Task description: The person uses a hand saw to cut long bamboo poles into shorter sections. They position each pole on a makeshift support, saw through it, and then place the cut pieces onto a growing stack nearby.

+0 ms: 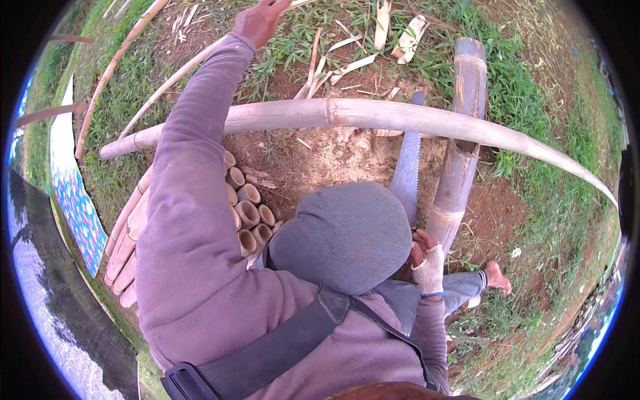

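My left arm stretches up to the top edge, where my left hand (259, 24) is closed on a thin pale bamboo strip (301, 3); its fingertips are partly cut off. Low on the right, my gloved right hand (427, 257) curls its bare fingers at the lower end of a hand saw (405, 170). The saw's handle is mostly hidden. Its blade points away from me, teeth to the right, and passes beneath a long bamboo pole (287, 115). That pole lies across a thick bamboo stem (445, 207), near a dark notch.
Several short cut bamboo tubes (247, 213) are stacked left of my bent knee (340, 237). Split bamboo pieces (408, 39) litter the far ground. A patterned blue cloth (75, 207) lies at the far left. My bare foot (497, 277) rests to the right, near grass.
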The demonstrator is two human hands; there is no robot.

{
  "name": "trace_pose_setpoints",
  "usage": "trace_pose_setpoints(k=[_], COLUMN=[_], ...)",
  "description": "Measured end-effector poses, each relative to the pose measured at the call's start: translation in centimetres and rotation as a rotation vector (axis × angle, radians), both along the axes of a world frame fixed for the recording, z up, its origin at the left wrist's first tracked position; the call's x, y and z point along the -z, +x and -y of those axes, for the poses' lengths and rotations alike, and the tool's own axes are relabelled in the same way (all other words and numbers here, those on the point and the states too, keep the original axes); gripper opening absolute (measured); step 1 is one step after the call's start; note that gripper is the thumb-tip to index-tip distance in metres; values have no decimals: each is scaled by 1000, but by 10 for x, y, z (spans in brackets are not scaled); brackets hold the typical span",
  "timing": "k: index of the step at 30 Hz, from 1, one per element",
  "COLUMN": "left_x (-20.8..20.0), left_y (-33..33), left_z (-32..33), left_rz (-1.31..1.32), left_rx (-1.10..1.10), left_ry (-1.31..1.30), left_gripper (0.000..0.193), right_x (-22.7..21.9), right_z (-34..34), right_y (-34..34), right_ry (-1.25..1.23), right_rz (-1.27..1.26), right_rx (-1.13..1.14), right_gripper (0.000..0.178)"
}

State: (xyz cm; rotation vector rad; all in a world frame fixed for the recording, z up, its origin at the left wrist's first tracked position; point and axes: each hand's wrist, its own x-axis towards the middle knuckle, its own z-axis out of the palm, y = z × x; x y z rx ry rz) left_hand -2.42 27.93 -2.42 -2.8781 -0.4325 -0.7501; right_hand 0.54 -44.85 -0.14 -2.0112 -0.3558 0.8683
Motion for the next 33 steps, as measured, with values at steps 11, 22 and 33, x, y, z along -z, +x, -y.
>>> trace_pose_setpoints(k=[11,22,33], left_x=[-115,-64,-38], left_y=[3,-96,-142], left_z=[236,252,238], left_rz=[-226,-314,-339], left_rx=[533,404,238], left_ry=[-138,-250,-248], left_gripper=[29,30,37], right_x=[-161,-96,-75], right_z=[-224,-225,-279], right_y=[141,88,71], right_ry=[-317,-163,-12], right_rz=[1418,1031,1015], right_rx=[-526,-903,-930], right_gripper=[61,40,38])
